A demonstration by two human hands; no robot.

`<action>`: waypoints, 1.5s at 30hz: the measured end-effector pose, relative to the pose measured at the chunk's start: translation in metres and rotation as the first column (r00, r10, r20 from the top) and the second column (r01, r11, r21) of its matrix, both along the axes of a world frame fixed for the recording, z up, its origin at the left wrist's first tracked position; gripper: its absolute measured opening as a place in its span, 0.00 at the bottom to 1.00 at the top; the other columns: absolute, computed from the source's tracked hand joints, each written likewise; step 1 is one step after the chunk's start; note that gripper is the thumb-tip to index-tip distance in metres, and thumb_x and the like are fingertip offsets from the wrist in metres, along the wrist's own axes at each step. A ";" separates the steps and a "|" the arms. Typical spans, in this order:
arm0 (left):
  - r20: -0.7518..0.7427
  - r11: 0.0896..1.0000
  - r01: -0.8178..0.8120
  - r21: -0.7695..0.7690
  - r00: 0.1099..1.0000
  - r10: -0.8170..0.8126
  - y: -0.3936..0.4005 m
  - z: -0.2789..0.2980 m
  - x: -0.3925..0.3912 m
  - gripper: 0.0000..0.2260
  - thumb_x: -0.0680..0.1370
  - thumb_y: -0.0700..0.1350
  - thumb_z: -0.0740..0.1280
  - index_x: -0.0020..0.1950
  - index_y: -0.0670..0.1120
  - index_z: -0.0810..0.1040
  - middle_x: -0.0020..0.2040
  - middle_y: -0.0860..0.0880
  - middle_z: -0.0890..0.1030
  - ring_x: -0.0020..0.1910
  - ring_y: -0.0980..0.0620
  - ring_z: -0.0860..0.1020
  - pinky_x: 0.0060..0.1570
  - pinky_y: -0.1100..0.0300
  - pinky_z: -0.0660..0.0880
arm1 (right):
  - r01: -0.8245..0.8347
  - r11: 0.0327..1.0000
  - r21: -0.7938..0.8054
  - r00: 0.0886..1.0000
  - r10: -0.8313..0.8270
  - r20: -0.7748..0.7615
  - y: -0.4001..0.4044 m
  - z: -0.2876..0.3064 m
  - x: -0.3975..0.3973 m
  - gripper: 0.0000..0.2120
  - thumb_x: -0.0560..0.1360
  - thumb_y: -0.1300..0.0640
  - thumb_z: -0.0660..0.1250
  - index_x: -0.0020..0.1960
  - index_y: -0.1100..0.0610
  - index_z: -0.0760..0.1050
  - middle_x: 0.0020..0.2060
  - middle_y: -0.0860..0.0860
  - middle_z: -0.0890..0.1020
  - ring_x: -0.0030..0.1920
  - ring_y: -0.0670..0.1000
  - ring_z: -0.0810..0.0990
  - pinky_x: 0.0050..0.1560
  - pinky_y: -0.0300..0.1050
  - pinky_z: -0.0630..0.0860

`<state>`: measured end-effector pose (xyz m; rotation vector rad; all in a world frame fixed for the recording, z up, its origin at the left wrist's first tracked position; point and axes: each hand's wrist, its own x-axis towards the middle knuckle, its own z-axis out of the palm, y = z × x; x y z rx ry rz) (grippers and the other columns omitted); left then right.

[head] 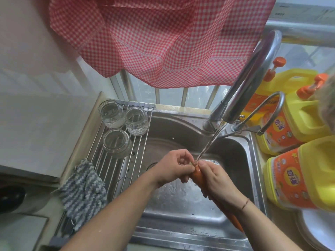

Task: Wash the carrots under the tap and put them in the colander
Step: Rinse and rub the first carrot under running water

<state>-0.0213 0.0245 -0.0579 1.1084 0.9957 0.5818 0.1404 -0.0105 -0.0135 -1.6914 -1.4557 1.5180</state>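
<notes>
carrot (pixel 196 175): lower middle of frame, over the sink (pixel 183 200), held lengthwise; thick end up near the water stream, thin end (pixel 235 221) sticking out toward lower right from under the right wrist
left hand (pixel 174 167): centre of frame, fingers curled, fingertips pinching the top end of the carrot
right hand (pixel 217 183): just right of the left hand, wrapped over the carrot, thumb pressed near its top end; thin bracelet on the wrist
tap (pixel 253 77): upper right, curved metal spout; water running
water stream (pixel 208 144): thin, slanting down from the spout, landing at the carrot's top where both hands meet
sink: steel, fills lower middle, wet bottom with droplets
rack (pixel 116 165): metal roll-up bars across the sink's left side
jars (pixel 125 127): three clear glass ones, upright on the rack, middle left
cloth (pixel 83 192): grey-white knitted, lying on the rack's near end, lower left
curtain (pixel 163 37): red-white check, top of frame, hanging over the window bars
detergent bottles (pixel 293 120): yellow with orange labels and orange pumps, right edge, beside the sink
plate (pixel 320 230): white, lower right corner, partly cut off
colander: can't tell, not made out in frame
</notes>
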 end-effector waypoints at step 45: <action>-0.184 0.989 0.088 0.120 0.981 -0.065 0.011 0.006 0.001 0.04 0.74 0.34 0.68 0.41 0.37 0.74 0.27 0.47 0.78 0.26 0.46 0.80 0.27 0.58 0.75 | -0.061 0.993 -0.100 0.998 0.059 -0.026 0.006 -0.012 0.009 0.21 0.82 0.48 0.52 0.41 0.54 0.78 0.33 0.55 0.79 0.26 0.57 0.76 0.24 0.46 0.70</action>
